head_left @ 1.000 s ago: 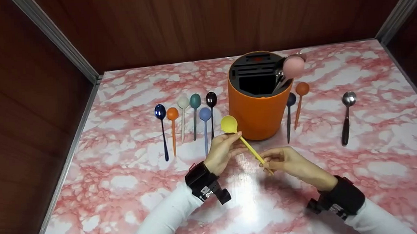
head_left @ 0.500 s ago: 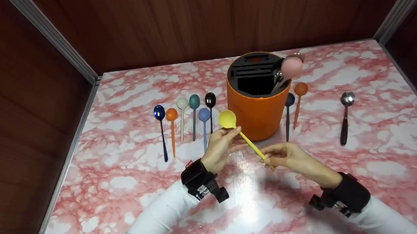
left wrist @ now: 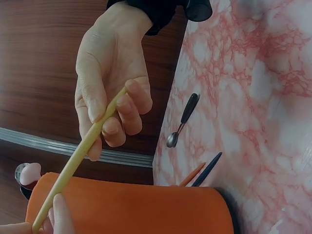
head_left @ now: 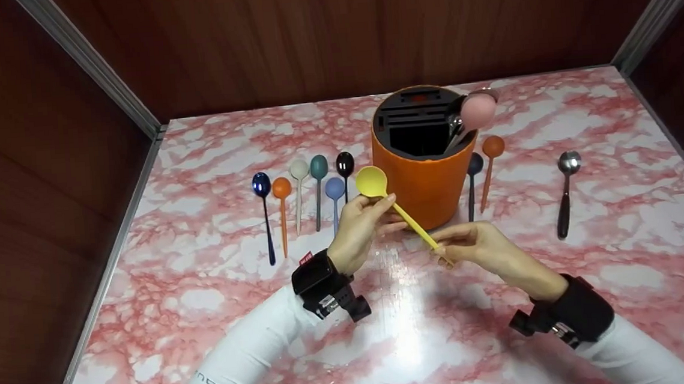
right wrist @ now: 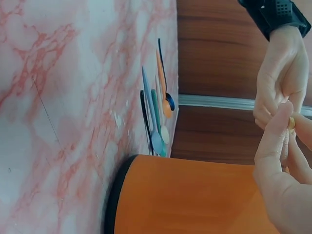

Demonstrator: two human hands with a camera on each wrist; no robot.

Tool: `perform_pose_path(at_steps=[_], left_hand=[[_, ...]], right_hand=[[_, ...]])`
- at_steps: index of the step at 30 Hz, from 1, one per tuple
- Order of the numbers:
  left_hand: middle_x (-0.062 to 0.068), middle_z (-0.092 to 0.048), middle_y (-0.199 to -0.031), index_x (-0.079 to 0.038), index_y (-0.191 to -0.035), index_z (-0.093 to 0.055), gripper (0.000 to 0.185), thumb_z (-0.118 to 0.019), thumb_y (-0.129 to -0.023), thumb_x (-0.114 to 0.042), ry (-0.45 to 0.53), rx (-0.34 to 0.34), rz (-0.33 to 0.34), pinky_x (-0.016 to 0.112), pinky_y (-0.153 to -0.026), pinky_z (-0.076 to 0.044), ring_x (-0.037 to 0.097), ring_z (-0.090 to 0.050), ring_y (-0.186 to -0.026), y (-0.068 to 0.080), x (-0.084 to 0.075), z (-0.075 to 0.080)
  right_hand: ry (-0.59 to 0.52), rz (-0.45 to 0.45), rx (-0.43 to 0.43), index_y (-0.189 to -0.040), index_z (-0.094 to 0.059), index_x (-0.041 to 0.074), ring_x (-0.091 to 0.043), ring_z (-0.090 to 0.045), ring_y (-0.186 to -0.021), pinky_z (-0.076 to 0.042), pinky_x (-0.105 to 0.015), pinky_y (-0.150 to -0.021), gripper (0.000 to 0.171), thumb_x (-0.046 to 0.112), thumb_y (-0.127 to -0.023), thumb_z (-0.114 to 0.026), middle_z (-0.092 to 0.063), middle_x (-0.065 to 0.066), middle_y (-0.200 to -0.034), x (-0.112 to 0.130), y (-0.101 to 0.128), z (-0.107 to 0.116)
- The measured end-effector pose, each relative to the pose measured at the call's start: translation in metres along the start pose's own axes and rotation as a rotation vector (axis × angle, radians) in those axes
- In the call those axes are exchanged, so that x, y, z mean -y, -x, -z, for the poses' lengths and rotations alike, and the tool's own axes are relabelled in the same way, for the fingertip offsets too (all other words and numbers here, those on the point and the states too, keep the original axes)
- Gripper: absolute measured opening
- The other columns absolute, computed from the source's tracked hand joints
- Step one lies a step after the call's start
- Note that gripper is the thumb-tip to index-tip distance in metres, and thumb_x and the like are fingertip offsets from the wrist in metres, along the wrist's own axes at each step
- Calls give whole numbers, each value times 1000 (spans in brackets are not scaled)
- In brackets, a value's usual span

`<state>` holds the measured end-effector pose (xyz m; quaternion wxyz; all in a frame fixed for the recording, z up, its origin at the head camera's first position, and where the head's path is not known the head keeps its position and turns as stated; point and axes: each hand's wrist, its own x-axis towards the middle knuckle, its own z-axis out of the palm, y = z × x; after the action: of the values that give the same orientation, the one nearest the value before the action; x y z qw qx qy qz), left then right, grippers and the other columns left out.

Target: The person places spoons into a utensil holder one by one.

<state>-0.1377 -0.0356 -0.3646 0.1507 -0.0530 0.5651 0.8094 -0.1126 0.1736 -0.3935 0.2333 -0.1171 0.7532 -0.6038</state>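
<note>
A yellow spoon (head_left: pixel 371 181) is held slantwise in the air before the orange utensil holder (head_left: pixel 423 195). Near its bowl, my left hand (head_left: pixel 359 227) pinches the neck between thumb and fingers. My right hand (head_left: pixel 490 251) pinches the lower end of the handle. In the left wrist view the yellow handle (left wrist: pixel 73 158) runs from one hand to the other. Only the handle's tip (right wrist: pixel 291 123) shows in the right wrist view. Inside the holder's black top stand a pink spoon (head_left: pixel 478 111) and some metal utensils beside it.
Left of the holder lie several spoons, among them a dark blue one (head_left: pixel 261 185), an orange one (head_left: pixel 281 188) and a teal one (head_left: pixel 318 166). To the right are a brownish-orange spoon (head_left: pixel 493 146), a dark spoon (head_left: pixel 475 164) and a metal spoon with a black handle (head_left: pixel 569 164).
Both hands have moved slightly up the view, away from the body, with the yellow spoon. The holder and the spoons on the table stay where they were.
</note>
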Motion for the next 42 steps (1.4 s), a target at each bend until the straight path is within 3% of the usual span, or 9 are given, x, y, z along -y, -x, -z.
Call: perform_pose_path(at_steps=[12, 22, 32, 37, 42], left_hand=[[3, -60, -73, 1, -95, -51, 5, -52, -92, -3, -14, 16, -62, 31, -75, -60, 11, -62, -65, 0, -20, -3], [4, -60, -75, -1, -94, -52, 5, -53, -92, -4, 2, -42, -112, 32, -77, -59, 12, -61, -67, -5, -48, -1], [7, -60, -78, 2, -96, -53, 7, -55, -91, -3, 35, -120, -219, 28, -68, -60, 12, -61, -66, -14, -85, -8], [6, -59, -74, 3, -95, -54, 7, -55, -91, -3, 30, -132, -294, 28, -66, -60, 12, -61, -64, -20, -101, -12], [5, -59, -72, 1, -93, -54, 6, -55, -91, -4, 30, -139, -349, 30, -68, -60, 12, -62, -62, -26, -110, -15]], right_hand=[[-62, -15, -50, -114, -59, -9, -9, -65, -75, -58, -25, -69, 40, 17, -85, -67, -70, 9, -81, 6, 1, 5], [-70, -18, -57, -104, -65, 9, -10, -64, -81, -57, -27, -80, 20, 22, -88, -62, -69, 5, -89, 6, 4, 9], [-17, -54, -49, -112, -62, 2, -9, -63, -83, -56, -28, -83, 33, 25, -88, -63, -67, 4, -91, -1, 5, 13], [-10, -76, -44, -113, -60, 0, -10, -63, -85, -56, -25, -82, 35, 26, -89, -61, -67, -4, -98, -4, 5, 14], [-24, -74, -30, -113, -60, 1, -12, -63, -87, -56, -24, -81, 36, 27, -89, -62, -66, -2, -97, -6, 6, 16]])
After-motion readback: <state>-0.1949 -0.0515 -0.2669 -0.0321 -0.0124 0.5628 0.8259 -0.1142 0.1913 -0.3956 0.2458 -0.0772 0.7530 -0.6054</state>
